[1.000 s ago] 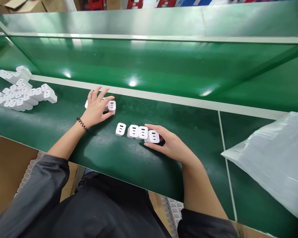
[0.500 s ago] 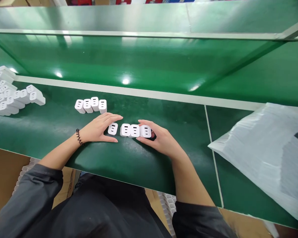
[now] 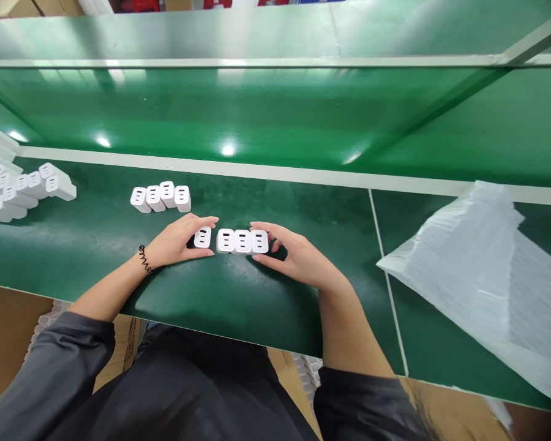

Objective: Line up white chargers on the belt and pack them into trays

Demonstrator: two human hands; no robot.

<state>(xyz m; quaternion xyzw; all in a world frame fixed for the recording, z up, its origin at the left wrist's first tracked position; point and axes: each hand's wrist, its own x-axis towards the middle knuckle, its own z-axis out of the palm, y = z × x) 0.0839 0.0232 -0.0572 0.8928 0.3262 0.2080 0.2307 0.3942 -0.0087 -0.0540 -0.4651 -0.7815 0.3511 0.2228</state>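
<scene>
A row of several small white charger plugs [image 3: 233, 240] lies on the green bench [image 3: 239, 294] between my hands. My left hand [image 3: 177, 242] cups the left end of the row, thumb and fingers around the leftmost plug [image 3: 202, 237], which sits slightly apart from the others. At the right end, my right hand [image 3: 294, 257] curls its thumb and fingers around the rightmost plug [image 3: 259, 241]. Neither hand has lifted a plug off the surface.
A second row of white plugs [image 3: 160, 196] lies behind my left hand. A larger heap of plugs [image 3: 18, 187] sits at the far left. A stack of white plastic bags [image 3: 491, 269] covers the right of the bench. Cardboard boxes and white trays stand below the front edge.
My left hand left the rear row of plugs and came down to the left end of the near row. Both hands have closed in on that row.
</scene>
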